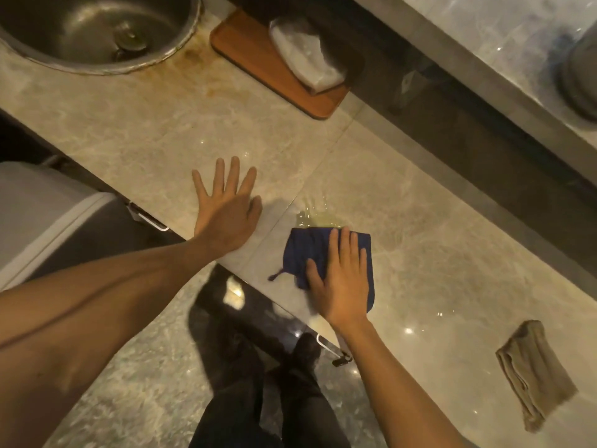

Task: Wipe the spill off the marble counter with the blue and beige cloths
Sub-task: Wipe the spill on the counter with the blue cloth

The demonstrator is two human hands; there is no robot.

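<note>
Head view, scene: marble counter [420,240] runs diagonally through the frame; sink [97,30] at its far left end, wooden board [258,69] beside the sink with a clear wrapped packet [305,58] on it.
Head view, spill: yellowish puddle [318,218] on the counter, just past the far edge of the blue cloth [310,253], which touches its near margin.
Head view, right hand: right hand [342,279] lies flat on the blue cloth, fingers straight and close together, pressing it to the marble; fingertips point toward the puddle.
Head view, left hand: left hand [227,208] flat on bare marble, fingers spread, holding nothing; it lies left of the puddle, apart from it.
Head view, beige cloth: beige cloth [533,373] folded, long axis running away from the counter's front edge, well apart to the right, touched by neither hand.
Key relation: the puddle lies directly ahead of the right fingertips; the right hand is nearer it.
Judgement, next move: a straight push forward should carry the cloth over the liquid.
Judgement, progress: early; the puddle looks mostly unabsorbed.
Judgement, risk: a fast push could shove liquid ahead instead of soaking it.
</note>
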